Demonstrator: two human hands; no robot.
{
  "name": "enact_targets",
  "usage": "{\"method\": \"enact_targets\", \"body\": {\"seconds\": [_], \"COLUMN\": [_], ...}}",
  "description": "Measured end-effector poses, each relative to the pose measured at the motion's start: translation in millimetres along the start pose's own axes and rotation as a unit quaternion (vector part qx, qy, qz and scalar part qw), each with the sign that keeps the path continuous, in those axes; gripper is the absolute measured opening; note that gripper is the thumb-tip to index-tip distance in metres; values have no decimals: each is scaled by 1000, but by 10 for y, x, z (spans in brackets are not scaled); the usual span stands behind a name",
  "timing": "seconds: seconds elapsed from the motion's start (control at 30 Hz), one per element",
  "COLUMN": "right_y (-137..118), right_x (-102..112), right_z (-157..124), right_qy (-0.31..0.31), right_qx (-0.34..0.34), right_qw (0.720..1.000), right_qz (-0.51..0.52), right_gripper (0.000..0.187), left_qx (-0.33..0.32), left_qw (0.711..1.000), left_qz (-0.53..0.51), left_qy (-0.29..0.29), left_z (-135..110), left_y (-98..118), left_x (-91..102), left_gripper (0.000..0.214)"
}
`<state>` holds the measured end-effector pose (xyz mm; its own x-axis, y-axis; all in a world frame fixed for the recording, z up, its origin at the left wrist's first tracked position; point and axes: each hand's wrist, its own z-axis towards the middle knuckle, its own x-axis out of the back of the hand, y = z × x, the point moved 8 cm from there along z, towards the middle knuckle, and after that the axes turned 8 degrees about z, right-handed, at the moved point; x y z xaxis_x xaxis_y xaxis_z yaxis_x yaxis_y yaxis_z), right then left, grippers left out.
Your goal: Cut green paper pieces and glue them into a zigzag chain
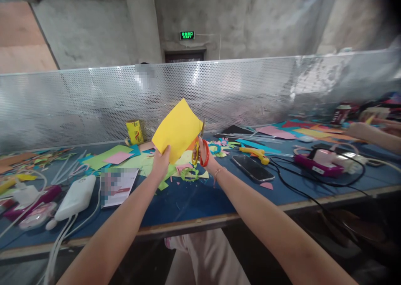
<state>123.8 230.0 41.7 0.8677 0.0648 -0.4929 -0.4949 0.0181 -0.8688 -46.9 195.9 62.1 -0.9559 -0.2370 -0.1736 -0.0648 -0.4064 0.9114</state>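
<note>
A sheet of yellow paper (178, 128) is raised above the table, its lower left edge pinched in my left hand (162, 161). My right hand (203, 153) is closed round the yellow handles of a pair of scissors (203, 128). The blades point up beside the right corner of the sheet; I cannot tell whether they touch it. Below the hands lie green paper scraps (189, 174) and cut pieces. A light green sheet (108, 156) and a pink sheet (118, 157) lie further left.
A phone (253, 168), a yellow glue gun (255, 152) and a purple power strip (318, 166) with cables lie on the right. On the left are a white power bank (76, 197) and a booklet (119, 189). A perforated metal screen (219, 92) stands behind. Another person's arm (372, 135) reaches in at right.
</note>
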Motion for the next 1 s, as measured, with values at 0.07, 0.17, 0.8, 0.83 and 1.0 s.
{"method": "enact_targets", "body": {"seconds": [0.07,0.17,0.8,0.83,1.0], "right_y": [7,13,-40,-40,-44], "right_x": [9,17,18,18,37], "right_z": [11,33,55,52,46], "right_qy": [5,12,-5,-6,4], "right_qx": [1,8,59,58,57], "right_qw": [1000,1000,995,995,995], "right_qz": [-3,-10,-75,-78,-87], "right_gripper": [37,40,53,53,51], "left_qx": [-3,-11,-120,-120,-117], "left_qw": [1000,1000,989,988,985], "left_qz": [-16,-8,90,93,127], "left_qy": [-19,-17,-4,0,25], "left_z": [-1,5,5,12,63], "left_y": [19,35,257,258,221], "left_x": [-11,16,98,113,186], "left_gripper": [31,35,57,55,47]}}
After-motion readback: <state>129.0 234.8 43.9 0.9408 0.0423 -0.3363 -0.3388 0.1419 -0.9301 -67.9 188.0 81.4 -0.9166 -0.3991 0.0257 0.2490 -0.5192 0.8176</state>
